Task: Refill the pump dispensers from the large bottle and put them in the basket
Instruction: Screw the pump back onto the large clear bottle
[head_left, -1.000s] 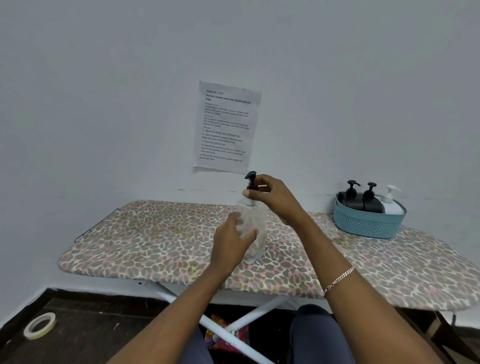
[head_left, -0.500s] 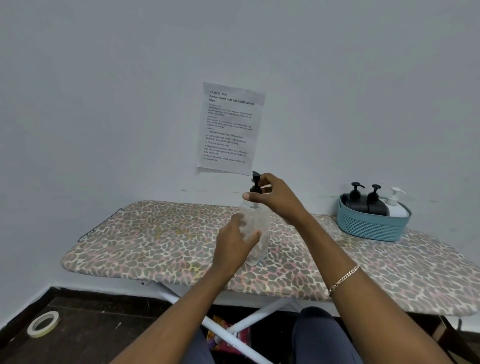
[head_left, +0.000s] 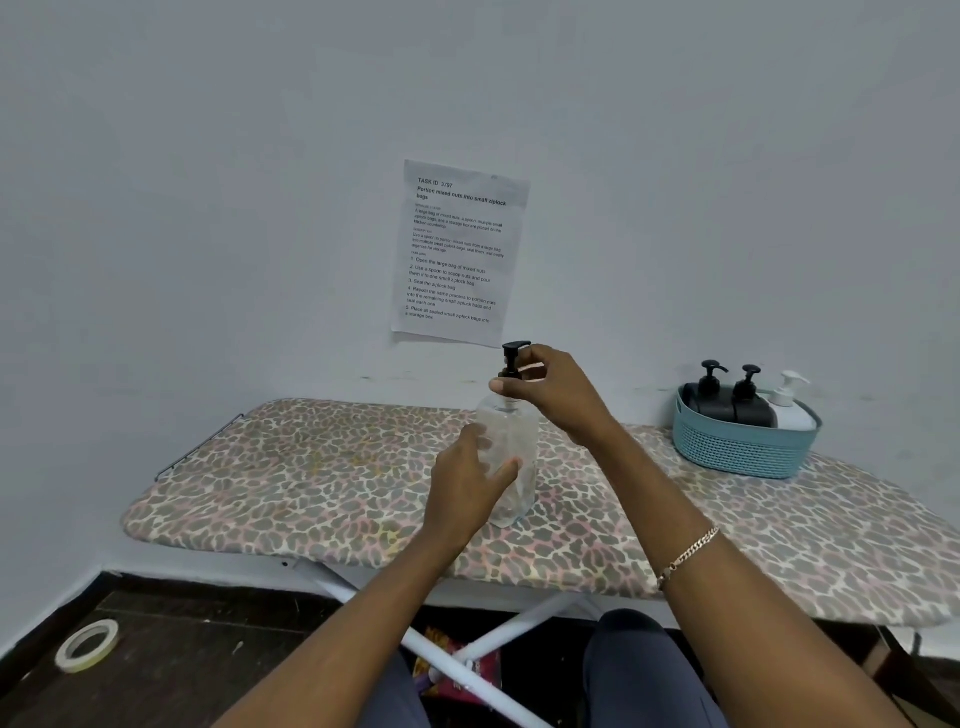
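Now both hands (head_left: 470, 486) round the upright dispenser (head_left: 513, 441).

An ironing board (head_left: 311, 483) crosses the middle of the frame from left to right. On it, at the centre, stands a dispenser (head_left: 511, 457). The left hand (head_left: 467, 483) holds its near-left side, and the right hand (head_left: 556, 389) pinches its pump (head_left: 514, 358) on top. At the right, on the board, sits a basket (head_left: 737, 452) with three dispensers (head_left: 750, 400) in a row inside. A paper sheet (head_left: 460, 249) is on the wall above and behind the dispenser. A tape roll (head_left: 85, 644) lies on the floor at the lower left.
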